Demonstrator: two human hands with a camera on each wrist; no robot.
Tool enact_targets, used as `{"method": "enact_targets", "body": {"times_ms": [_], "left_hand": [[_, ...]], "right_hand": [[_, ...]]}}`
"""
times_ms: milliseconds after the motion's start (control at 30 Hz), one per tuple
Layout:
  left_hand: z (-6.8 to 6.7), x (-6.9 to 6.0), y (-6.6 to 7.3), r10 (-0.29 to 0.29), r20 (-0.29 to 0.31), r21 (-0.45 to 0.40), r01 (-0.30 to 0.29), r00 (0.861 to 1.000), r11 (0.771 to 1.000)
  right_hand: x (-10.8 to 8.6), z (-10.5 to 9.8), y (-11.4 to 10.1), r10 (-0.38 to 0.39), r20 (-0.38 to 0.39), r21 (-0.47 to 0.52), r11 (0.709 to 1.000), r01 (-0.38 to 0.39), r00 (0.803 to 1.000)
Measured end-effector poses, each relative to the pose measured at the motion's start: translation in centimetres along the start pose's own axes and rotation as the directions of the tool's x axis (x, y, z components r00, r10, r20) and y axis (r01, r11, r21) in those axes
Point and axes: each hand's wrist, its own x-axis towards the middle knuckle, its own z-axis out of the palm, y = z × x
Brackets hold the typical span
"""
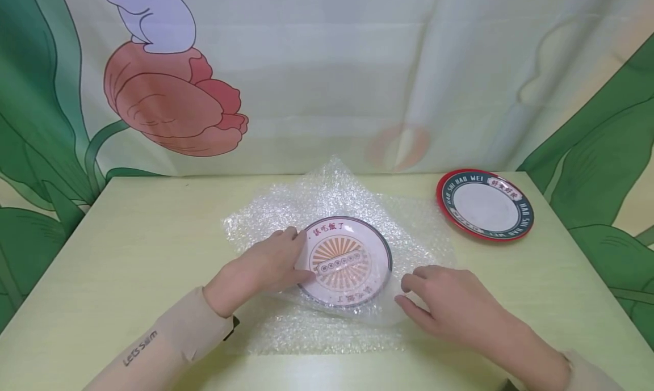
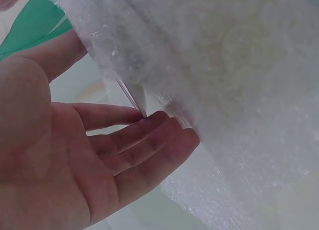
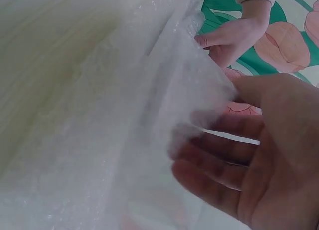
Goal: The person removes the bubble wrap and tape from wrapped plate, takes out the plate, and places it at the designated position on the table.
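Note:
A round white plate [image 1: 352, 232] with a dark rim, an orange sunburst and red characters lies on bubble wrap [image 1: 327, 186], a clear sheet of which covers its near part. At its left edge my left hand [image 1: 271, 260] holds the wrap by the thumb, with fingertips touching the plate's edge in the left wrist view. My right hand [image 1: 449, 300], at the lower right of the plate, grips a loose edge of the bubble wrap [image 3: 139, 115] between thumb and fingers. Motion blurs those fingertips.
Another plate [image 1: 485, 204], with a red edge and green lettered band, sits at the table's back right. The pale yellow table [image 1: 128, 232] ends at a printed curtain [image 1: 306, 96] behind. More wrap extends under the plate towards the front.

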Motion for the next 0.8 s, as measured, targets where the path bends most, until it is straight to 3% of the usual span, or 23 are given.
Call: {"method": "enact_targets", "body": {"times_ms": [133, 233, 567, 800], "left_hand": [[0.0, 0.1, -0.1, -0.009, 0.006, -0.005, 0.009, 1.0, 1.0], [0.1, 0.1, -0.1, -0.011, 0.007, -0.002, 0.011, 1.0, 1.0], [0.2, 0.1, -0.1, 0.005, 0.005, 0.004, -0.005, 1.0, 1.0], [0.1, 0.0, -0.2, 0.021, -0.004, 0.013, -0.021, 1.0, 1.0]], "right_hand": [[-0.2, 0.6, 0.7, 0.055, 0.203, 0.069, 0.995, -0.071, 0.978], [0.0, 1.4, 1.0, 0.075, 0.283, 0.101, 0.989, -0.108, 0.956], [0.2, 1.9, 1.7, 0.069, 0.301, 0.221, 0.965, -0.14, 0.951], [0.6, 1.6, 1.3, 0.139, 0.275, 0.353, 0.906, -0.234, 0.951]]}}
